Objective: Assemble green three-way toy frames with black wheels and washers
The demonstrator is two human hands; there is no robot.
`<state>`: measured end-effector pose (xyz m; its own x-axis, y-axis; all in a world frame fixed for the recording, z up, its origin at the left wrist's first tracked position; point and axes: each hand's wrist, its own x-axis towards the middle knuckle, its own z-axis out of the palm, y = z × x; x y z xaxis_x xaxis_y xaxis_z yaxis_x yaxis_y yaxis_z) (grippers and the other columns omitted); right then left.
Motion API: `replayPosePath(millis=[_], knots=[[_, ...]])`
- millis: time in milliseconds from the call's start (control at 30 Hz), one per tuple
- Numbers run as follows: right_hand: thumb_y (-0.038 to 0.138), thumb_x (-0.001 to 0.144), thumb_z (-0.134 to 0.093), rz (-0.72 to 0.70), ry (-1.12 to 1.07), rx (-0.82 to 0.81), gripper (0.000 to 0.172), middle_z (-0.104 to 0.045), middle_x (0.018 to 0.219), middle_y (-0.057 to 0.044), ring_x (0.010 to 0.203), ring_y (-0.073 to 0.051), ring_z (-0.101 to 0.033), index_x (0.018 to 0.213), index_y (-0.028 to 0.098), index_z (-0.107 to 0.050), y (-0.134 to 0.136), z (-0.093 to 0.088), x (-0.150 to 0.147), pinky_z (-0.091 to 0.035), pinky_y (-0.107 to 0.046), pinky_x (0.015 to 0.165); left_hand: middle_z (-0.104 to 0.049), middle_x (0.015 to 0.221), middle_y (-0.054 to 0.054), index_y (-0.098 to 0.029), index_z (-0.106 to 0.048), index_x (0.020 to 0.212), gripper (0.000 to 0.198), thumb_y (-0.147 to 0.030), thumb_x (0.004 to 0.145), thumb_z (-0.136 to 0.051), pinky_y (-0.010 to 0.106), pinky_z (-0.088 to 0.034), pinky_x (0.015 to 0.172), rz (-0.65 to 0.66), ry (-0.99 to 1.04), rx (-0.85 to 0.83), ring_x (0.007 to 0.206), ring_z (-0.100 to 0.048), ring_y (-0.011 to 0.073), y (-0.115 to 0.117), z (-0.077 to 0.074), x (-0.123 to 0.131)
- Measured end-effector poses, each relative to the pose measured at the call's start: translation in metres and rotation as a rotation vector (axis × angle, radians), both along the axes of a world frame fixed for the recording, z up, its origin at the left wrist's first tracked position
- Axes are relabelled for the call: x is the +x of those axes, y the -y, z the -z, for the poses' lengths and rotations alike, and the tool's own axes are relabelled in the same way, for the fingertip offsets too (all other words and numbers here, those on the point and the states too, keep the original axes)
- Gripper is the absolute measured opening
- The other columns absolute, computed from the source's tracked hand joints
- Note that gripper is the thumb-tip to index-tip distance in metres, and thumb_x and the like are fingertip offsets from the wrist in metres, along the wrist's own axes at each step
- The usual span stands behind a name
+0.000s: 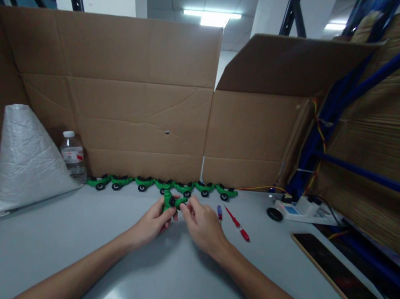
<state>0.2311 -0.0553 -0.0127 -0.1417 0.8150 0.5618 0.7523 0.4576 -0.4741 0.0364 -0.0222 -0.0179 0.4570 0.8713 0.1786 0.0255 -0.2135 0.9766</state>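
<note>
Above mid-table: green toy (174, 201) w/ dark parts, held up off the grey table (51, 247) btwn both hands.
Left hand (153, 223): thumb & fingers wrapped on toy's L side, grasping it; best used as the steady clamp.
Right hand (205, 225): thumb & forefinger pinching toy's R end. View's poor here (tiny, partly covered), so can't tell if a sep. sm. part sits btwn the fingertips.
Pressure: firm on L, light on R, IMO; too hard a squeeze could make sm. plastic bits slip or bend.
Angle: turn the pinched end toward the eyes, b/c fingers hide much of it.
Height: low over the table is safer; a dropped bit wouldn't go far.
Row of green toys (143, 184): seven, lined up just behind, nr the cardboard wall (130, 127); handy ref. for how parts sit, but don't nudge w/ knuckles.
Red screwdriver (238, 225) & blue-handled tool (220, 213): lying just R of right hand; mind the wrist doesn't sweep them.
Phone (342, 276): farther R, well apart from hands.
</note>
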Motion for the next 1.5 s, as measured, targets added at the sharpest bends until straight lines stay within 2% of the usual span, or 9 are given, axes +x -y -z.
replayPosePath(millis=[67,233,500,600,767,967,1067,1267,1500], knots=[[0.033,0.108,-0.046,-0.027,-0.063,-0.04,0.022,-0.067,0.074,0.001,0.067,-0.018,-0.063,0.09,0.022,-0.054,-0.001,0.002,-0.001,-0.032,-0.027,0.063,-0.059,0.088,0.0,-0.018,-0.055,0.133,0.054,-0.055,0.096,-0.065,0.022,-0.034,0.054,-0.002,-0.041,0.034,0.063,-0.047,0.0107,0.0,0.003,-0.002],[0.032,0.105,-0.049,-0.036,-0.182,-0.091,0.023,-0.065,0.071,0.002,0.064,-0.017,-0.061,0.086,0.022,-0.058,-0.005,0.009,-0.004,-0.031,-0.027,0.06,-0.054,0.078,-0.001,-0.016,-0.063,0.109,0.041,-0.055,0.098,-0.061,0.023,-0.033,0.055,-0.052,-0.071,0.086,0.063,-0.044,0.0119,0.0,0.007,-0.002],[0.033,0.103,-0.051,-0.114,-0.331,-0.185,0.026,-0.06,0.068,0.003,0.064,-0.016,-0.057,0.08,0.022,-0.056,-0.009,0.014,-0.008,-0.035,-0.026,0.061,-0.065,0.088,0.004,-0.017,-0.061,0.138,0.057,-0.05,0.092,-0.071,0.025,-0.039,0.063,-0.045,0.0,0.06,0.07,-0.051,0.0162,0.002,0.004,-0.002],[0.035,0.104,-0.049,-0.139,-0.334,-0.19,0.027,-0.059,0.068,0.003,0.065,-0.017,-0.057,0.081,0.022,-0.053,-0.008,0.015,-0.008,-0.036,-0.026,0.062,-0.065,0.088,0.003,-0.019,-0.057,0.143,0.064,-0.048,0.089,-0.075,0.024,-0.038,0.06,-0.029,0.027,0.04,0.067,-0.05,0.0147,-0.002,0.006,-0.002],[0.033,0.109,-0.042,-0.137,-0.137,-0.113,0.026,-0.064,0.075,0.001,0.07,-0.018,-0.062,0.09,0.023,-0.056,-0.003,0.007,-0.003,-0.035,-0.026,0.064,-0.057,0.081,-0.002,-0.017,-0.054,0.142,0.067,-0.053,0.089,-0.073,0.022,-0.031,0.049,-0.032,0.044,-0.036,0.058,-0.044,0.0099,-0.007,0.001,-0.002],[0.021,0.109,-0.041,0.123,0.137,0.058,0.019,-0.071,0.09,-0.005,0.082,-0.022,-0.066,0.101,0.021,-0.059,-0.015,-0.001,0.025,-0.038,-0.03,0.073,-0.058,0.085,-0.001,-0.018,-0.056,0.134,0.064,-0.054,0.085,-0.077,0.02,-0.034,0.048,-0.099,0.19,-0.152,0.061,-0.049,0.0092,-0.008,-0.007,-0.002],[0.017,0.107,-0.045,0.176,0.299,0.101,0.017,-0.071,0.099,-0.009,0.094,-0.024,-0.065,0.103,0.019,-0.061,-0.026,0.004,0.041,-0.04,-0.033,0.081,-0.065,0.086,0.001,-0.017,-0.055,0.131,0.067,-0.058,0.083,-0.079,0.02,-0.034,0.048,-0.146,0.208,-0.194,0.06,-0.053,0.0093,-0.01,-0.006,-0.003],[0.021,0.107,-0.05,0.202,0.537,-0.051,0.017,-0.071,0.108,-0.01,0.106,-0.027,-0.062,0.103,0.02,-0.066,-0.028,0.008,0.046,-0.037,-0.036,0.088,-0.072,0.085,0.005,-0.018,-0.054,0.119,0.06,-0.062,0.085,-0.075,0.019,-0.034,0.048,-0.178,0.197,-0.225,0.059,-0.059,0.0108,-0.012,-0.008,-0.003],[0.03,0.106,-0.053,0.195,0.59,-0.219,0.02,-0.073,0.116,-0.015,0.109,-0.03,-0.065,0.11,0.016,-0.067,-0.009,-0.003,0.033,-0.038,-0.038,0.09,-0.071,0.084,0.004,-0.019,-0.055,0.117,0.058,-0.062,0.085,-0.076,0.019,-0.034,0.049,-0.157,0.166,-0.242,0.06,-0.06,0.0111,-0.013,-0.009,-0.005]])
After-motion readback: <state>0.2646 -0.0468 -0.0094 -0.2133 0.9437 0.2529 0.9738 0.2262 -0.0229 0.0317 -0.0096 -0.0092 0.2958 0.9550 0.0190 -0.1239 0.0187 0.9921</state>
